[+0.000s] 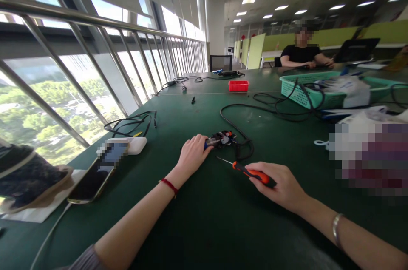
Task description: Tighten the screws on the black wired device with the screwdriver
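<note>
My left hand [192, 154] rests on the green table [204, 219], fingers curled on the near end of a small electronic device [222, 139] with exposed parts and a black cable. My right hand [280, 185] grips an orange-and-black screwdriver [247, 171], its thin tip pointing left toward the device, just short of it. A red string circles my left wrist and a metal bracelet my right wrist.
A smartphone [95, 174] and a white box [135, 144] lie at left, with black cables [130, 123] behind. A red tray [238, 86] sits further back, a green basket [318, 87] at right. Another person [302, 53] sits at the far end. A railing lines the left.
</note>
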`<state>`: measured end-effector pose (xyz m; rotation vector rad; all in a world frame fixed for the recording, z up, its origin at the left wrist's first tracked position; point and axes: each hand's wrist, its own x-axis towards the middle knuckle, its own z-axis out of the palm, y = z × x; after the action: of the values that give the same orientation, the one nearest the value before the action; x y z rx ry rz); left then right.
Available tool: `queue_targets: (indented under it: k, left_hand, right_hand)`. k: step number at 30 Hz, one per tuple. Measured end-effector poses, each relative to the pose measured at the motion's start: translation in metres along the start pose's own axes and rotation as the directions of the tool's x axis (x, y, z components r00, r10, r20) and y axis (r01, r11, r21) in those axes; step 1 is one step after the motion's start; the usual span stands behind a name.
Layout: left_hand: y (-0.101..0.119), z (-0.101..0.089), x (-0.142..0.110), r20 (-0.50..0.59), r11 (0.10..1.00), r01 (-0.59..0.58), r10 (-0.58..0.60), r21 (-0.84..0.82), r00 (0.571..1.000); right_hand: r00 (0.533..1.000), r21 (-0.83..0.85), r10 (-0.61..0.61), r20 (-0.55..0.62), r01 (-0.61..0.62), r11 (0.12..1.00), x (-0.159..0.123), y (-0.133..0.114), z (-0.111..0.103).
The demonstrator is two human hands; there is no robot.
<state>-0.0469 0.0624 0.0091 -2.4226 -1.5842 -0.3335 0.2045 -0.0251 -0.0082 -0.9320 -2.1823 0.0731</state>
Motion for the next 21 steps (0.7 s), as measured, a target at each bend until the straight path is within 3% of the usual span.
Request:
queue_targets:
  k: [5, 8, 11, 16, 21]
  left_hand:
    - [-0.026, -0.014, -0.009, 0.005, 0.964, 0.256, -0.257, 0.067, 0.966]
    - [-0.053, -0.021, -0.017, -0.02, 0.886, 0.448, -0.449, 0.118, 0.893]
    - [-0.08, -0.029, -0.025, -0.105, 0.793, 0.577, -0.568, 0.194, 0.816]
    - [-0.111, -0.044, -0.038, -0.217, 0.687, 0.686, -0.651, 0.238, 0.728]
    - [-0.116, -0.047, -0.041, -0.293, 0.677, 0.692, -0.628, 0.25, 0.721]
  right_hand:
    - [0.998, -0.022, -0.056, 0.04, 0.057, 0.998, -0.001, -0.001, -0.002]
    - [0.996, -0.026, -0.073, 0.048, 0.075, 0.997, 0.0, -0.002, -0.003]
    - [0.995, -0.019, -0.077, 0.055, 0.079, 0.997, 0.001, -0.003, -0.003]
    - [0.995, -0.006, -0.03, 0.098, 0.031, 1.0, 0.0, -0.003, -0.002]
    - [0.993, 0.006, -0.014, 0.121, 0.013, 1.0, -0.002, -0.001, 0.0]
